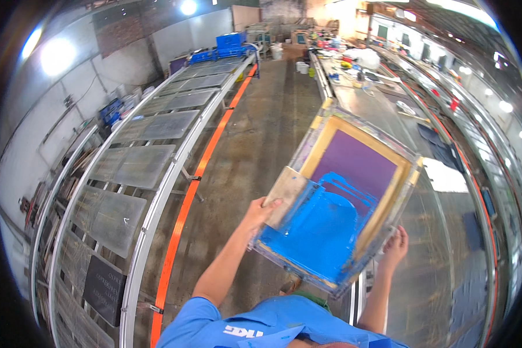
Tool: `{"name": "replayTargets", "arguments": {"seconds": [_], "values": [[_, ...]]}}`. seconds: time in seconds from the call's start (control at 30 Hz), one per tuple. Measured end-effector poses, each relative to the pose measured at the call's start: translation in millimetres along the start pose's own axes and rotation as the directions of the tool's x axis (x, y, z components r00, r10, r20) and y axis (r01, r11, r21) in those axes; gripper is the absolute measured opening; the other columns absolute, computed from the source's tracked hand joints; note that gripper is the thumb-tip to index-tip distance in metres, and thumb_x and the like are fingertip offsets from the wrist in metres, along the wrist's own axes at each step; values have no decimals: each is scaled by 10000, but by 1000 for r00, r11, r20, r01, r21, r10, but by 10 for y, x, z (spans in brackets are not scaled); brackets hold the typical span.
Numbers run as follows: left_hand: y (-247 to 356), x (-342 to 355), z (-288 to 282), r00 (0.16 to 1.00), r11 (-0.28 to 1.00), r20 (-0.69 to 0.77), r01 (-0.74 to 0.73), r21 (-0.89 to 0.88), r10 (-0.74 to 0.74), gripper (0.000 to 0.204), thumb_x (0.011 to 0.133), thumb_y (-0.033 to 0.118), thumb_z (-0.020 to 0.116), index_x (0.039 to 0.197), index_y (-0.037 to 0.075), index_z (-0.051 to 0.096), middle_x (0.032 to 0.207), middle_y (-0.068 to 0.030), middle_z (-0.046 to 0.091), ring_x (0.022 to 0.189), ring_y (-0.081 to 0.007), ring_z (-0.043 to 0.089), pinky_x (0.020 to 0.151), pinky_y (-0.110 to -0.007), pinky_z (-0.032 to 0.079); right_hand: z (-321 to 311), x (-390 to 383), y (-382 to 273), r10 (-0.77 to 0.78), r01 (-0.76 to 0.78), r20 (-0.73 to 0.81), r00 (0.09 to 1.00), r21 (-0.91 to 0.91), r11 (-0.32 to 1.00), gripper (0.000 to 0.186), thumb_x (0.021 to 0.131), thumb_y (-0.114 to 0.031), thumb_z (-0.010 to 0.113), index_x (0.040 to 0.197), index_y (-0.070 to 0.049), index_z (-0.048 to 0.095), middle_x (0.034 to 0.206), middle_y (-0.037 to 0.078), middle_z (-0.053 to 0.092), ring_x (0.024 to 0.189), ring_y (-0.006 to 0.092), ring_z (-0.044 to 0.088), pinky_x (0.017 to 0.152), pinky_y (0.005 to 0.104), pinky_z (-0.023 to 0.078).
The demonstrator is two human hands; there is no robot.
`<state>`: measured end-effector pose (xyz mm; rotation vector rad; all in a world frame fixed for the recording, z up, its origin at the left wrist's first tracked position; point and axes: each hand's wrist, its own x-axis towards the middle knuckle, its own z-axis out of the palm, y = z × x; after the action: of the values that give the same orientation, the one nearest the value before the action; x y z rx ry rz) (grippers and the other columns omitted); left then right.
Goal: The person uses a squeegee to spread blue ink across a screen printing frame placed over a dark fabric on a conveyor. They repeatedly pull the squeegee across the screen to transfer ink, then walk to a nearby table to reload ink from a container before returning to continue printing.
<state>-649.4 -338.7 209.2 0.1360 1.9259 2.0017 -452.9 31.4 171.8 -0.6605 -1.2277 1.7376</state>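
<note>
A screen printing frame (pixel 409 160) is held tilted in front of me, above the aisle and the edge of the right-hand table. Its mesh is purple (pixel 354 153), and wet blue ink (pixel 319 232) covers the lower part. Across its left side lies a squeegee with a wooden handle (pixel 288 194), its blade edge in the ink. My left hand (pixel 259 214) is closed at the frame's left edge, thumb over the squeegee handle; its other fingers are mostly hidden. My right hand (pixel 395 246) has its fingers curled at the frame's lower right edge.
On the left runs a long rack of grey printing boards (pixel 116 217), edged by an orange rail (pixel 180 226); a dark printed piece (pixel 104 290) lies on it. Blue equipment (pixel 231 42) stands at its far end. The right-hand table (pixel 423 261) bears a white sheet (pixel 445 175) and dark cloth (pixel 438 145).
</note>
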Motion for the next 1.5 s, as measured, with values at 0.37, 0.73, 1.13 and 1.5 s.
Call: {"name": "replayTargets", "arguments": {"seconds": [0.37, 0.73, 1.13, 1.5], "values": [[-1092, 778, -901, 812, 938, -540, 24, -346, -220, 477, 917, 349, 772, 1192, -28, 670, 1053, -70, 715, 891, -167, 685, 788, -321, 553, 2820, 1589, 1691, 337, -129, 664, 668, -342, 931, 196, 998, -127, 605, 1190, -120, 649, 705, -58, 499, 577, 36, 429, 498, 239, 330], [-283, 3801, -2081, 823, 973, -534, 88, -213, -192, 497, 928, 382, 754, 1190, -34, 674, 1039, -75, 721, 883, -161, 695, 755, -327, 562, 6030, 3074, 2773, 310, 35, 702, 641, -430, 902, 245, 952, -129, 670, 1195, -109, 640, 791, -8, 584, 697, 100, 527, 625, 283, 445], [551, 7547, -2370, 901, 971, -367, 237, -28, -231, 642, 887, 457, 781, 1259, -49, 644, 1121, -131, 710, 950, -197, 696, 809, -356, 564, 7443, 5313, 4122, 290, -128, 441, 850, -360, 924, 259, 946, -133, 653, 1200, -78, 651, 877, 9, 611, 763, 101, 535, 694, 275, 459], [812, 9831, -2198, 818, 948, -497, 175, -266, -291, 656, 875, 469, 794, 1253, -47, 645, 1105, -124, 708, 928, -215, 695, 778, -369, 564, 9700, 7357, 4660, 238, 22, 616, 751, -384, 923, 323, 969, -109, 638, 1291, -129, 636, 828, -50, 588, 626, 45, 448, 552, 230, 361]]}}
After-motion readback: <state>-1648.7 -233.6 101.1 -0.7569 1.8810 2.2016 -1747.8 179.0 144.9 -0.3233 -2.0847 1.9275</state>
